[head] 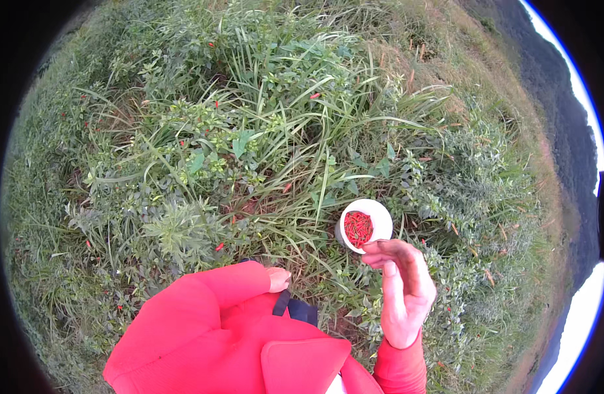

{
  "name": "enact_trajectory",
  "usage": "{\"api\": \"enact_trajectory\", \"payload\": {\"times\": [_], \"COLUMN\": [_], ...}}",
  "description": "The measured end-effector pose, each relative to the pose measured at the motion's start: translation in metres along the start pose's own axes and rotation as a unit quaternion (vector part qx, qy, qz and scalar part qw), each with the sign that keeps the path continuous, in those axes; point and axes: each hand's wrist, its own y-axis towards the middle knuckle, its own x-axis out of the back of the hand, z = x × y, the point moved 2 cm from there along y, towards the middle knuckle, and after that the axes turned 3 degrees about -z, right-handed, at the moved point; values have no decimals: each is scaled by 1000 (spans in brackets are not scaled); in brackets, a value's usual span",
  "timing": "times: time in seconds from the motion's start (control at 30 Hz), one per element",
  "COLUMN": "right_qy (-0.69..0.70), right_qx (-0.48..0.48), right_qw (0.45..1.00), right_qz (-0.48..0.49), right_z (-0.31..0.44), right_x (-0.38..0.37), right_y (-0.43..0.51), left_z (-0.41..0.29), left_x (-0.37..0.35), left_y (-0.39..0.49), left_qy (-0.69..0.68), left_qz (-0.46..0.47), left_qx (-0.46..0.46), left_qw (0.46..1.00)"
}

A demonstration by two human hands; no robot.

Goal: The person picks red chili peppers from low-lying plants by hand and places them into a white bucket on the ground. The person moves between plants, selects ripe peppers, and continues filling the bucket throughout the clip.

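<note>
A white plastic bucket stands among the plants right of centre, partly filled with small red chili peppers. My right hand is over the near edge of the bucket, its fingers curled and the thumb apart from them. Nothing shows between that thumb and the fingers. Close to my waist is my left hand, emerging from a red sleeve. Its fingers are mostly hidden, so whether it holds anything cannot be seen.
Leafy chili plants mixed with long grass surround me. Several red peppers show among the leaves, including one pepper beyond the bucket and another pepper left of my left hand. A dark wooded hillside rises at the right.
</note>
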Motion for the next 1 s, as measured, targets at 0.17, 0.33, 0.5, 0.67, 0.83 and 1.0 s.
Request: {"api": "enact_trajectory", "payload": {"times": [0.17,0.33,0.5,0.67,0.83,1.0], "right_qy": [137,247,236,182,-60,-128], "right_qx": [279,412,479,444,268,25], "right_qw": [910,762,719,719,752,823], "right_qz": [275,433,445,502,599,553], "right_z": [115,151,185,179,42,-151], "right_x": [-22,-56,-47,-39,-75,-62], "right_y": [-1,-46,-74,-91,-85,-107], "left_z": [-13,-45,-103,-117,-117,-75], "left_x": [17,17,28,7,-24,-76], "left_y": [-19,-64,-113,-166,-261,-323], "left_qy": [-75,-198,-227,-354,-375,-391], "left_qz": [-57,-153,-258,-399,-535,-644], "left_qx": [85,101,88,82,133,260], "left_qw": [992,963,935,842,745,603]}}
